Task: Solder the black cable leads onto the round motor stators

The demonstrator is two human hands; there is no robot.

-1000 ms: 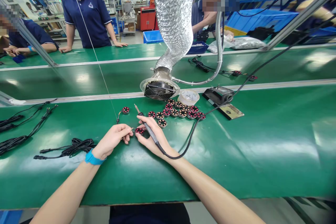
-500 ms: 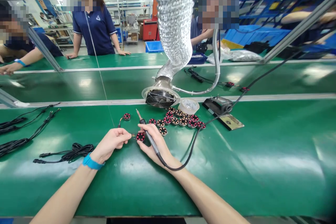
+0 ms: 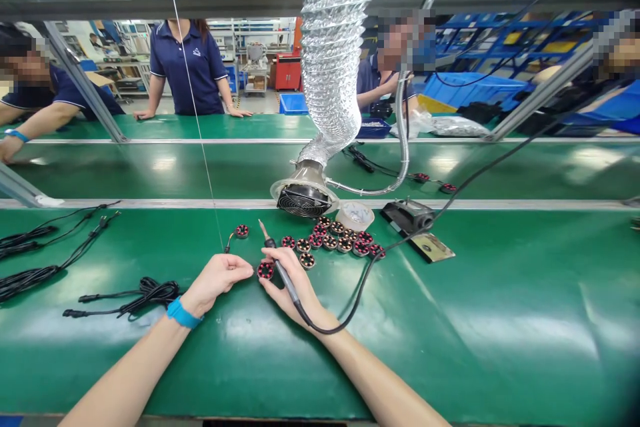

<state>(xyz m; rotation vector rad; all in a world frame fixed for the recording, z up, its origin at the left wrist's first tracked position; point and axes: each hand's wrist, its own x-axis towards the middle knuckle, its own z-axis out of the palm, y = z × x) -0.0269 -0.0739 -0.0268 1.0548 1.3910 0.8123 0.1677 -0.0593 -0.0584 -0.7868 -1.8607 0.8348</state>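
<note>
My right hand (image 3: pixel 293 283) holds a soldering iron (image 3: pixel 286 280), its tip pointing up and away. The thumb and a finger of that hand also rest at a small round part with red coils (image 3: pixel 265 271). Just left of this part, my left hand (image 3: pixel 223 277) is closed in a pinch; what lies between its fingertips is too small to make out. Another red coil part (image 3: pixel 242 231) with a short wire lies beyond my left hand. Several red and copper coil parts (image 3: pixel 330 241) sit in a group to the right.
A fume duct with a fan (image 3: pixel 304 200) hangs over the bench. Behind the coils are a tape roll (image 3: pixel 355 216) and an iron stand (image 3: pixel 417 227). Black cables (image 3: pixel 145 295) lie at left. People stand or lean across the green bench (image 3: pixel 475 347).
The view has tilted up a little. My left fingertips have come nearer the coil part, and the wire ends seen between them before no longer show clearly.
</note>
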